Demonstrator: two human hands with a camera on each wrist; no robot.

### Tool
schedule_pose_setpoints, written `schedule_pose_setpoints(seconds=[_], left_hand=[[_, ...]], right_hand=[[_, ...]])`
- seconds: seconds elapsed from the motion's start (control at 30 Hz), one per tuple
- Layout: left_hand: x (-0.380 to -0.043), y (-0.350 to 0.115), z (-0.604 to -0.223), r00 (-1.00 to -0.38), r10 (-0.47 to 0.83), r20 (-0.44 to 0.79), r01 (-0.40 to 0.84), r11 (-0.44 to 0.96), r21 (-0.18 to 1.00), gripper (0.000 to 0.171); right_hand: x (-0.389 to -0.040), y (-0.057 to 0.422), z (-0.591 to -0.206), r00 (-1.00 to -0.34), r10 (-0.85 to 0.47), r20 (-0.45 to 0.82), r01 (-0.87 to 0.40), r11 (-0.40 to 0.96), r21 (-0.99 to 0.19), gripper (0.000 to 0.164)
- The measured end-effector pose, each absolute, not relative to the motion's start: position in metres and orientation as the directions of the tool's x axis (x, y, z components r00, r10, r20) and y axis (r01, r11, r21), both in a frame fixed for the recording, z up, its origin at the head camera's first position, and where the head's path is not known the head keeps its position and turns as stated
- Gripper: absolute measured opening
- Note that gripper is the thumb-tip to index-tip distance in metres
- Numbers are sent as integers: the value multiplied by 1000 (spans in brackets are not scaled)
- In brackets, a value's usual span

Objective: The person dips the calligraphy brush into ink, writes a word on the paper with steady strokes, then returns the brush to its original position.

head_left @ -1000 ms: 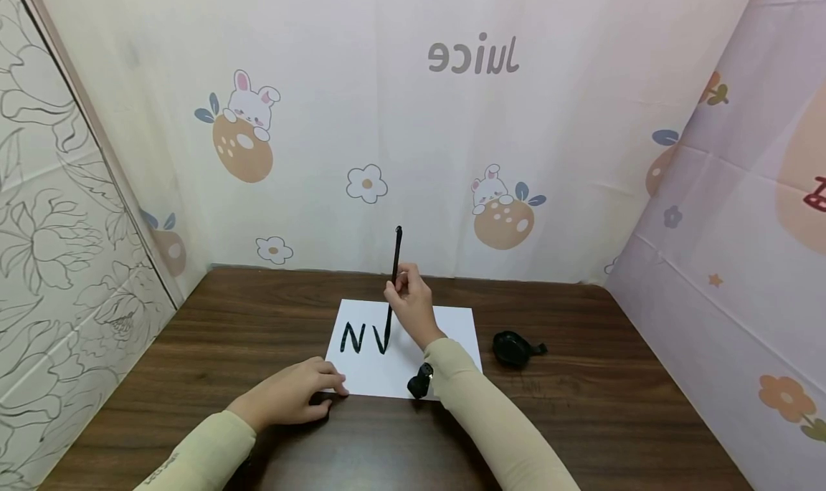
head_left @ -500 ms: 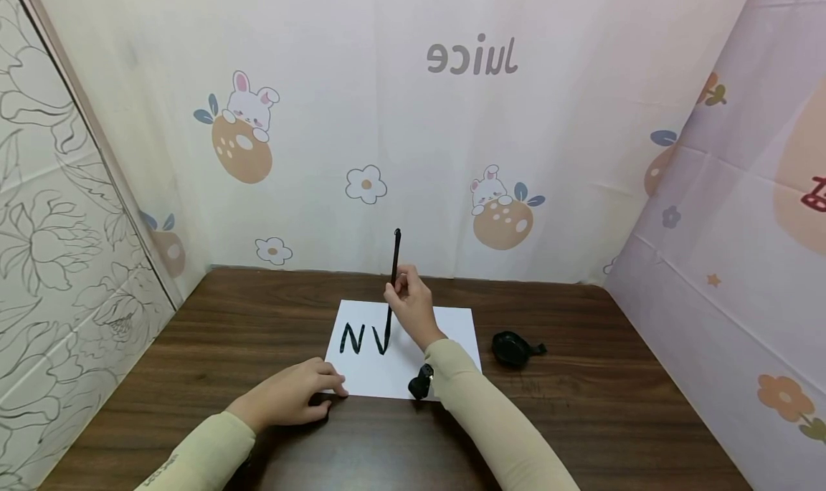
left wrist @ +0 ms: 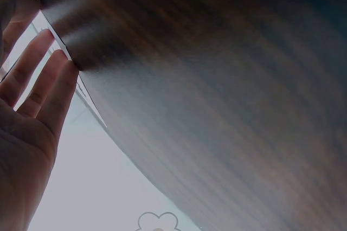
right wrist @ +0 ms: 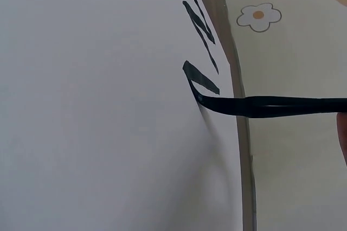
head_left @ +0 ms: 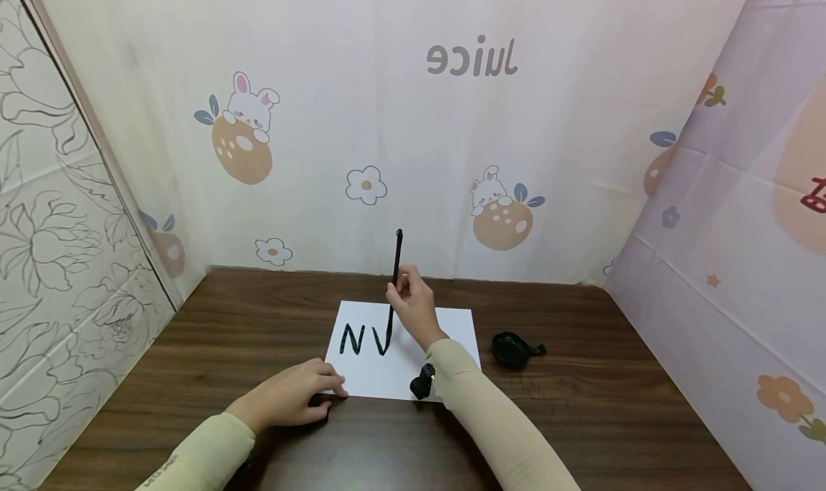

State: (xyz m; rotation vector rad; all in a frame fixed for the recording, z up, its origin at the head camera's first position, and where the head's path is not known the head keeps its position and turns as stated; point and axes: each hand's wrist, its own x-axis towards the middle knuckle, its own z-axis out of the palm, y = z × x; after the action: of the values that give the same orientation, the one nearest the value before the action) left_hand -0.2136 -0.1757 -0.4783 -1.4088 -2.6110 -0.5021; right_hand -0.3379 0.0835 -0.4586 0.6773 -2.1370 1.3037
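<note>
My right hand pinches a black calligraphy brush by its shaft and holds it nearly upright over white paper. In the right wrist view, the brush has its bristles bent against the paper, at a V-shaped black stroke. A black letter N stands to the left of that V. My left hand rests at the paper's near left corner with fingertips on its edge. The left wrist view shows those fingers loosely extended along the paper's edge.
A small black dish with a short handle stands on the brown wooden table, right of the paper. A black camera sits at my right wrist, over the paper. A printed curtain rises behind the table.
The brush and my right hand have shifted very slightly right and away from me, lengthening the V's right stroke a little. My left hand stays in place.
</note>
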Motion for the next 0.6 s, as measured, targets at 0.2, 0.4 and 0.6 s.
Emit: schedule_pose_setpoints(seconds=[0.2, 0.4, 0.6], left_hand=[[-213, -175, -478, -554, 786, 275, 831, 508, 225, 22], [-213, -175, -477, -558, 785, 269, 829, 511, 228, 22], [-213, -176, -478, -555, 785, 275, 831, 509, 223, 22]], right_hand=[[-338, 85, -459, -721, -138, 679, -666, 405, -626, 20], [-340, 86, -460, -728, -134, 672, -656, 420, -627, 21], [-340, 86, -462, -728, -124, 674, -653, 424, -628, 21]])
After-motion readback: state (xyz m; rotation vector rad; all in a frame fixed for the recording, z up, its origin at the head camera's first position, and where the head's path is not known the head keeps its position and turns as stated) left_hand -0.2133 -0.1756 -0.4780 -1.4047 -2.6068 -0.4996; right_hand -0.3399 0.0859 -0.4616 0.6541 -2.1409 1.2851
